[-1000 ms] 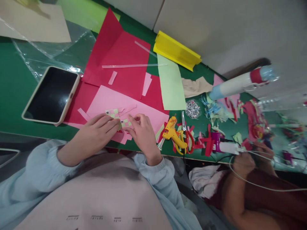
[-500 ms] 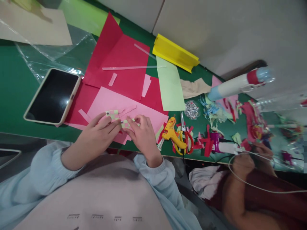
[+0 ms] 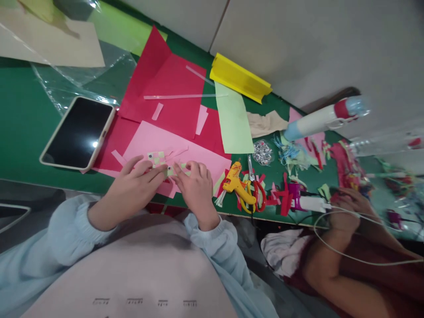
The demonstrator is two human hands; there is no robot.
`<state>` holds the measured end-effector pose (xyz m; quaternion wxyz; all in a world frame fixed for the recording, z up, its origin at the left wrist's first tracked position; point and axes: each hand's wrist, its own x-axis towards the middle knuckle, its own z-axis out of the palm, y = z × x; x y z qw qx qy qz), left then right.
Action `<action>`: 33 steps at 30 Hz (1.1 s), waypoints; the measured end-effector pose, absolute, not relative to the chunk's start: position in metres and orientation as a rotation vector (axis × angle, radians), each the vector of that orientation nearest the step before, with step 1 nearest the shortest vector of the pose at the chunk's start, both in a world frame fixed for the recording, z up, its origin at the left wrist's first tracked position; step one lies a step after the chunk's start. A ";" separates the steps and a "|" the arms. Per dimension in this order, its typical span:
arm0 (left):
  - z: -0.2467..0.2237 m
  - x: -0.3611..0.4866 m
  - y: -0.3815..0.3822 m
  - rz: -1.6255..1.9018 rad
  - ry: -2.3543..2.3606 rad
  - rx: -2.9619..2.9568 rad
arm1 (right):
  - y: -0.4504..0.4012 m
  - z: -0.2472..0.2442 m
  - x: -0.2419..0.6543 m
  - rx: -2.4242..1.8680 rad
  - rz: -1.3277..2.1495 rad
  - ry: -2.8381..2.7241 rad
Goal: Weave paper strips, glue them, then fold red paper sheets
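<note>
In the head view a small green-and-pink checkered woven paper piece [image 3: 160, 156] lies over a pink paper sheet [image 3: 212, 155]. Two googly eyes show on it, one near its upper left and one between my fingertips. My left hand [image 3: 132, 191] is curled over its left and lower part, fingers pressing it. My right hand [image 3: 196, 187] pinches its right end with thumb and forefinger. Thin pink paper strips [image 3: 177, 151] stick up from the piece's upper edge. My fingers hide much of the piece.
A phone [image 3: 77, 132] lies left of red paper [image 3: 175, 84]. To the right are a yellow glue gun [image 3: 236, 180], scissors [image 3: 260, 196], a clear pack of googly eyes [image 3: 263, 152] and a bottle [image 3: 318, 119]. A co-worker's hands [image 3: 347, 210] are at far right.
The view has shifted slightly. My hands keep nearly the same grip on the woven paper piece. The co-worker's hands have moved a little.
</note>
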<state>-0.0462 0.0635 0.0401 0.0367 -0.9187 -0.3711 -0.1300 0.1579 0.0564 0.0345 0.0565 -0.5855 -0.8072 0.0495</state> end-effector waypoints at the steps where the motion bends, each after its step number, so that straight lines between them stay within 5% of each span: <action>1: 0.040 -0.047 0.064 -0.412 -1.140 -2.822 | 0.056 0.034 0.158 -1.774 0.142 -2.454; 14: 0.040 -0.041 0.060 -0.416 -1.223 -2.844 | 0.055 0.039 0.160 -1.749 0.165 -2.485; 23: 0.030 -0.057 0.055 -0.848 -1.514 -2.699 | 0.056 0.033 0.163 -1.782 0.314 -2.371; 33: 0.043 -0.047 0.054 -0.644 -1.223 -2.746 | 0.057 0.046 0.167 -1.771 0.279 -2.234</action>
